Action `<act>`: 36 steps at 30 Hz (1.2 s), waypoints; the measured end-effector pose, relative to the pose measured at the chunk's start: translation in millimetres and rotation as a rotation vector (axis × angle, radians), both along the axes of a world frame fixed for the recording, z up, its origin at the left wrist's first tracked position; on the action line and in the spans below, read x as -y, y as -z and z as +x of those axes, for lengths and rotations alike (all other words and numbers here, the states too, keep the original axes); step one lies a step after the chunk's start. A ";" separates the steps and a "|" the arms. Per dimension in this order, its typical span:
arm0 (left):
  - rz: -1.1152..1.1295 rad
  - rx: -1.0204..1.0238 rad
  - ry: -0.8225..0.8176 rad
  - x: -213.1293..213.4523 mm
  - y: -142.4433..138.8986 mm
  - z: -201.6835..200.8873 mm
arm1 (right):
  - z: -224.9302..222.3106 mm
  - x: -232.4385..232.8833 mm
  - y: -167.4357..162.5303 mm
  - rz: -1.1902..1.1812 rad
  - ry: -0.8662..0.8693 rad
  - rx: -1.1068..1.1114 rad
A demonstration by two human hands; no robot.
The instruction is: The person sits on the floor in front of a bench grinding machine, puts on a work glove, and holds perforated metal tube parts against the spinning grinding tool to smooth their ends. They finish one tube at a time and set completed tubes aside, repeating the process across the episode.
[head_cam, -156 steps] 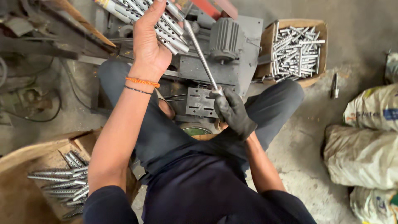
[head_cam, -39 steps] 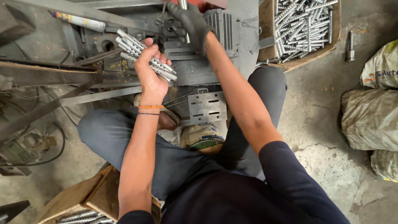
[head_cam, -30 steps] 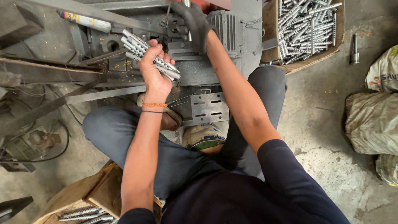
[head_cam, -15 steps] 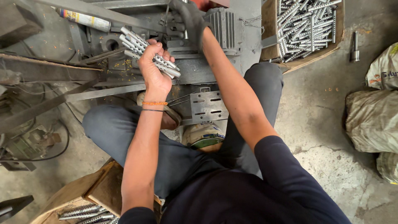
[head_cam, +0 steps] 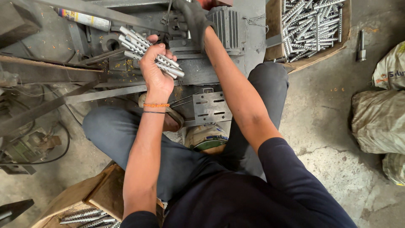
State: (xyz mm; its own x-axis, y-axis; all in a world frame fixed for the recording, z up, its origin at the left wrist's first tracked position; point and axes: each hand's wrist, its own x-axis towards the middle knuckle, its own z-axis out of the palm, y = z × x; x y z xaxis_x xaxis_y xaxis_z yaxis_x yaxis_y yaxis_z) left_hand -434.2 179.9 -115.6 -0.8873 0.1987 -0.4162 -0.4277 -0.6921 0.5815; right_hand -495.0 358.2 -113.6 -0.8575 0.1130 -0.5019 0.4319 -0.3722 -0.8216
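2 hands are at work over a grey metal machine (head_cam: 198, 67) on a workshop floor. The left hand (head_cam: 155, 67) is bare, with an orange thread band and a dark band at the wrist, and it is clenched around a bundle of slotted metal sleeves (head_cam: 145, 50); the silvery tubes stick out past the thumb side toward the upper left and past the little-finger side toward the right. The bundle hangs just above the machine's top plate, near the gloved hand.

The right hand (head_cam: 192, 19) wears a dark glove and sits just up and to the right of the left hand, at the top of the machine beside the ribbed motor housing (head_cam: 225, 25). Its fingers are curled down onto a dark part of the machine, but whether they grip anything cannot be told from this angle.

Well to the right of the gloved hand, a cardboard box (head_cam: 333, 48) holds a heap of the same slotted sleeves. Below the left forearm, near the elbow, a wooden crate (head_cam: 101, 194) holds a few more sleeves. A perforated steel bracket (head_cam: 211, 107) sits on the machine front, below both hands, between the person's knees. Filled sacks (head_cam: 379, 118) lie on the concrete far to the right.
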 end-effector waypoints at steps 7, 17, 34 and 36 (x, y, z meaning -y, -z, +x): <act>-0.006 -0.011 -0.004 -2.4 -6.1 3.4 | -1.7 -1.2 -1.0 -0.003 0.001 0.004; 0.063 -0.027 0.016 -1.4 -5.4 7.1 | 1.3 -0.3 -5.4 -0.007 0.005 0.016; 0.036 -0.069 -0.015 1.4 -13.4 15.4 | 25.3 14.3 -21.1 0.019 0.065 0.099; 0.035 -0.077 -0.015 5.2 -18.1 19.3 | 31.2 17.9 -25.3 0.043 0.064 0.106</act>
State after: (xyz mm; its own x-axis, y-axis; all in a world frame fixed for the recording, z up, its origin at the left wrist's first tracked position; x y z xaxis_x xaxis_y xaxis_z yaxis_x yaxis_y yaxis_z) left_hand -414.9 174.6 -97.6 -0.9194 0.1984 -0.3395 -0.3721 -0.7183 0.5879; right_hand -463.8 340.3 -88.2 -0.7905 0.1890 -0.5826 0.4936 -0.3667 -0.7886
